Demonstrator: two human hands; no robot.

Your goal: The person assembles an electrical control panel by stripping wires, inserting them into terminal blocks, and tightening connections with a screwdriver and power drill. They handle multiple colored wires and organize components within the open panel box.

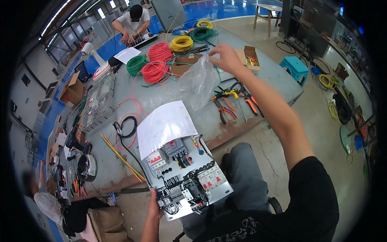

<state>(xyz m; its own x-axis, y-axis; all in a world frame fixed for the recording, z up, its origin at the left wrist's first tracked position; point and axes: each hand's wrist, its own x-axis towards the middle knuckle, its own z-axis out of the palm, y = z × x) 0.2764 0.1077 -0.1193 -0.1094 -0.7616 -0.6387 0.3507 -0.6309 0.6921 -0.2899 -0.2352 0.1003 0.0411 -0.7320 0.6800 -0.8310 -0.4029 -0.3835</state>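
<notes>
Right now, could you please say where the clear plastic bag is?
In the head view, the bag is in the right hand, right of the red coils.

Left forearm [150, 229] rises short and steep from the lower edge, bare; left hand [154, 206] low, near centre, closed in a grip, thumb pointing up, most of the fingers hidden. Right arm reaches far forward and across to the left, elbow slightly bent, forearm [268, 96] bare below a short black sleeve [312, 183]. Right hand [226, 59] well ahead of the left, wrist bent, knuckles up, fingers curled in a pinch.
</notes>
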